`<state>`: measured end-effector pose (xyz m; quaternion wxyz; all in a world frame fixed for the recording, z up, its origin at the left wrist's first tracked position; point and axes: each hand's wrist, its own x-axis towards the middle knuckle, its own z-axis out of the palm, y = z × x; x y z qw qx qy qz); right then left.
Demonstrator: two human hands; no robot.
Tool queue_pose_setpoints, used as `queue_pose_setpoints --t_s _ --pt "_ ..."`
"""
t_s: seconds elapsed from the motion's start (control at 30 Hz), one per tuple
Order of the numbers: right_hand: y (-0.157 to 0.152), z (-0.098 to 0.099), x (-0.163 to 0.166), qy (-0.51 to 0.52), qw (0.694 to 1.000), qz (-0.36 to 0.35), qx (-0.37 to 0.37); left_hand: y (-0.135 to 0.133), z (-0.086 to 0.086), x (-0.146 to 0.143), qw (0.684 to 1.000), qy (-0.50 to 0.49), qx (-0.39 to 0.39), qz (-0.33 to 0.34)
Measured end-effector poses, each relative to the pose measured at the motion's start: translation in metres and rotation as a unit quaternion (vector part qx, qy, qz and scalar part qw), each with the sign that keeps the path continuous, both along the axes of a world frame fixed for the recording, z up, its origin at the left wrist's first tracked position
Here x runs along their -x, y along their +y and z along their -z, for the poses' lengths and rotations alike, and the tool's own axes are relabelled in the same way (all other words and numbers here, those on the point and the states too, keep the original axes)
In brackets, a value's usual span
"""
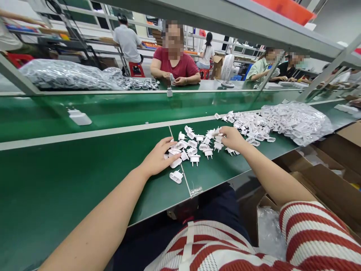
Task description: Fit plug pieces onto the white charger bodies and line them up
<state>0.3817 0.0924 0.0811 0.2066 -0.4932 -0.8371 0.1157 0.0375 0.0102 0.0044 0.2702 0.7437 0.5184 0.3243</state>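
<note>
Several white two-pin plug housings (194, 160) lie in a loose group on the green work surface between my hands. My left hand (159, 158) rests at the left edge of the group, thumb and fingers spread around a few housings and touching them. At the right side of the group, my right hand (232, 138) has its fingers curled together at a white plug housing (216, 132); its fingertips are partly hidden. One single housing (176, 177) lies on its side nearer to me, below my left hand.
A larger heap of housings (251, 126) spills from a clear plastic bag (301, 122) at the right. On the green conveyor belt (118, 109) sit a white charger (79, 117) and a small plug (169, 92). Cardboard boxes (324, 180) stand at lower right. A co-worker (177, 66) sits opposite.
</note>
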Motion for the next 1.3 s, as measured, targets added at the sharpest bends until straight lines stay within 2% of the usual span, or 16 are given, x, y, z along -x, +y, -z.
queue_pose_setpoints --t_s 0.13,0.27,0.4,0.53,0.7,0.83,1.03,1.17,1.3 --pt "0.017 -0.008 0.044 -0.012 0.998 -0.042 0.043 0.004 0.004 0.000 0.999 -0.024 -0.023 -0.022" --pt "0.021 0.005 0.091 -0.055 0.993 -0.089 0.058 0.005 0.001 -0.001 0.995 -0.085 -0.029 -0.051" --pt "0.015 0.021 0.114 -0.097 0.984 -0.140 0.059 0.007 -0.002 -0.001 0.985 -0.150 -0.008 -0.085" --pt "0.014 0.027 0.117 -0.100 0.980 -0.166 0.036 0.011 -0.002 0.000 0.974 -0.195 0.012 -0.118" --pt "0.020 0.035 0.112 -0.050 0.985 -0.165 0.016 0.011 -0.006 -0.001 0.952 -0.260 0.037 -0.159" --pt "0.019 0.043 0.105 0.007 0.987 -0.160 0.017 0.009 -0.010 -0.004 0.913 -0.340 0.081 -0.211" --pt "0.013 0.042 0.097 0.034 0.985 -0.163 0.036 0.012 -0.010 -0.006 0.863 -0.424 0.077 -0.264" --pt "0.013 0.040 0.096 0.048 0.987 -0.150 0.035 0.011 -0.011 -0.005 0.867 -0.405 0.089 -0.275" --pt "0.011 0.038 0.096 0.070 0.990 -0.123 0.020 0.007 -0.011 -0.005 0.888 -0.363 0.078 -0.272"
